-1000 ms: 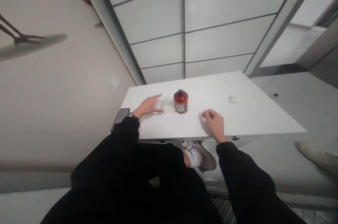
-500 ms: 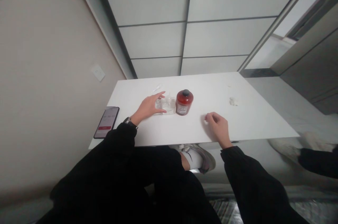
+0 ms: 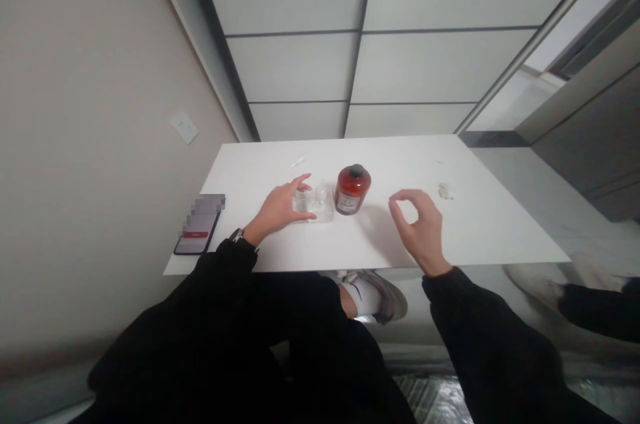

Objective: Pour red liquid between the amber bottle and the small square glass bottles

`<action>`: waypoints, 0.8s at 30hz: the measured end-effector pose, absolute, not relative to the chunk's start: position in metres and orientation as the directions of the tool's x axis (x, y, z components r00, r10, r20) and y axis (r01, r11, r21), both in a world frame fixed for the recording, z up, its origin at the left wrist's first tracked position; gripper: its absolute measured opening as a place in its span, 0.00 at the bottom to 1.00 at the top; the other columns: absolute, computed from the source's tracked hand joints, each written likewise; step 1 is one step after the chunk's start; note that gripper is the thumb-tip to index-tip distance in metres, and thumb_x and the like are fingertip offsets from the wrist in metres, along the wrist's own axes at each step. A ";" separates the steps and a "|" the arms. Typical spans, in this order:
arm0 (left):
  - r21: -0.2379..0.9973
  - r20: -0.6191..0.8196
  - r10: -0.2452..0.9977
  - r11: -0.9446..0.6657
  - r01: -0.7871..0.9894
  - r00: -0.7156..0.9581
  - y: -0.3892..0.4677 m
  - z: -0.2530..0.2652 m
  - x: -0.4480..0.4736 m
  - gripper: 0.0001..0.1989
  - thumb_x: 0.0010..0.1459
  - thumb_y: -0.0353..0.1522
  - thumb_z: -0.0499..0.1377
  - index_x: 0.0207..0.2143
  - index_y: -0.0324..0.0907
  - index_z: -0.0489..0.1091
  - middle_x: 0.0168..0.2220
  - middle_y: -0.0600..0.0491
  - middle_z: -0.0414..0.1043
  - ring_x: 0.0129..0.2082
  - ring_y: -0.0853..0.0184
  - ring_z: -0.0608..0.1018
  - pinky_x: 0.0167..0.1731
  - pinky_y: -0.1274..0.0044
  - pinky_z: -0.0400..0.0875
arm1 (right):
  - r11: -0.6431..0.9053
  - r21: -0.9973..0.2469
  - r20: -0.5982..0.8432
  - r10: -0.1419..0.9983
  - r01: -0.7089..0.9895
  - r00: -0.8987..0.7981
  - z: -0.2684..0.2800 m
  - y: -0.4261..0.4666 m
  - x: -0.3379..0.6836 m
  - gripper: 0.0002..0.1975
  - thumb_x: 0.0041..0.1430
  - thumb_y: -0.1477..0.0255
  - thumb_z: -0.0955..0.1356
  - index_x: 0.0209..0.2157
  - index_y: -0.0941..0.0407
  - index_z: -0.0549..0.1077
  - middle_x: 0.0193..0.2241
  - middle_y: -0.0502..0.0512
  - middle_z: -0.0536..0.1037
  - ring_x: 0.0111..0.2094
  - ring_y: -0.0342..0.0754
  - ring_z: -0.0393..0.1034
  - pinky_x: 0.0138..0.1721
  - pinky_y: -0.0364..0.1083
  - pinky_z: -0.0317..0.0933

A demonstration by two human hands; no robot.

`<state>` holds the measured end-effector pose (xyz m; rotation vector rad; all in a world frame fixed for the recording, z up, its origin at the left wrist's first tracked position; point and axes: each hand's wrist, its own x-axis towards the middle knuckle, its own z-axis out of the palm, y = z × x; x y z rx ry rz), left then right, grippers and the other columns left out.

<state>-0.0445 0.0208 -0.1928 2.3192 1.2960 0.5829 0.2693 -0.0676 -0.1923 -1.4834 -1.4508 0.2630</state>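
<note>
- Left hand (image 3: 278, 211): comes in from the left side, back of the hand up, low over the tabletop (image 3: 493, 224). Thumb and forefinger stand apart in a wide C around the left end of the clear container (image 3: 321, 205). Whether the fingers press on it cannot be told.
- Left arm: bent, forearm slanting forward and inward, a watch (image 3: 236, 235) at the wrist below the black sleeve cuff.
- Right hand (image 3: 425, 227): above the right half of the tabletop, its shadow falling on the surface to the left. Thumb and index fingertips are brought together, forming a ring; cannot tell whether anything small is pinched between them.
- Right arm: forearm slanting forward and inward from the lower right, wrist over the near edge, hand bare past the cuff.
- Clear container: on the tabletop, left of centre; contents not distinguishable.
- Red-brown bottle (image 3: 352, 192): upright, black-capped, label facing the person, just right of the container, between the two hands.
- Phone (image 3: 199, 231): lying at the left edge, beside the left forearm.
- Crumpled white piece (image 3: 447, 191): on the tabletop, beyond the right hand and to its right.
</note>
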 end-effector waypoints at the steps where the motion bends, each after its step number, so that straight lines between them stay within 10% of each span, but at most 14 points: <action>1: 0.546 0.152 0.866 -0.475 0.690 0.476 0.019 -0.192 -0.044 0.52 0.49 0.42 0.77 0.71 0.47 0.58 0.60 0.45 0.79 0.60 0.50 0.80 0.62 0.60 0.69 | 0.365 -0.633 0.576 0.811 0.683 0.100 -0.174 -0.061 0.260 0.12 0.66 0.60 0.67 0.38 0.53 0.76 0.41 0.61 0.82 0.48 0.57 0.74 0.55 0.57 0.65; 5: 0.549 0.153 0.874 -0.464 0.695 0.462 0.016 -0.190 -0.043 0.54 0.49 0.44 0.77 0.72 0.49 0.55 0.59 0.47 0.80 0.58 0.49 0.81 0.60 0.61 0.71 | 0.724 -0.134 0.513 0.635 0.677 -0.577 -0.112 -0.018 0.214 0.12 0.69 0.65 0.69 0.48 0.56 0.79 0.48 0.62 0.83 0.51 0.58 0.73 0.59 0.58 0.62; 10: 0.553 0.153 0.883 -0.448 0.702 0.443 0.016 -0.192 -0.042 0.58 0.47 0.45 0.78 0.73 0.50 0.53 0.59 0.47 0.80 0.58 0.47 0.81 0.58 0.60 0.72 | 0.771 0.207 -0.012 0.617 0.602 -0.787 -0.091 0.030 0.173 0.22 0.66 0.57 0.73 0.48 0.63 0.82 0.47 0.67 0.84 0.53 0.61 0.74 0.66 0.61 0.55; 16: 0.573 0.154 0.886 -0.441 0.691 0.437 0.015 -0.193 -0.042 0.57 0.48 0.44 0.78 0.74 0.49 0.52 0.59 0.46 0.80 0.59 0.48 0.81 0.59 0.60 0.71 | 0.807 0.263 -0.260 0.587 0.528 -0.767 -0.085 0.041 0.159 0.18 0.69 0.60 0.71 0.45 0.61 0.85 0.46 0.65 0.85 0.53 0.58 0.75 0.68 0.60 0.51; 24: 0.586 0.147 0.888 -0.434 0.684 0.437 0.016 -0.193 -0.040 0.57 0.48 0.43 0.78 0.74 0.46 0.52 0.58 0.45 0.80 0.59 0.48 0.80 0.59 0.59 0.71 | 0.851 0.258 -0.237 0.515 0.458 -0.824 -0.058 0.046 0.167 0.11 0.62 0.68 0.76 0.45 0.56 0.85 0.46 0.61 0.84 0.53 0.55 0.75 0.72 0.63 0.46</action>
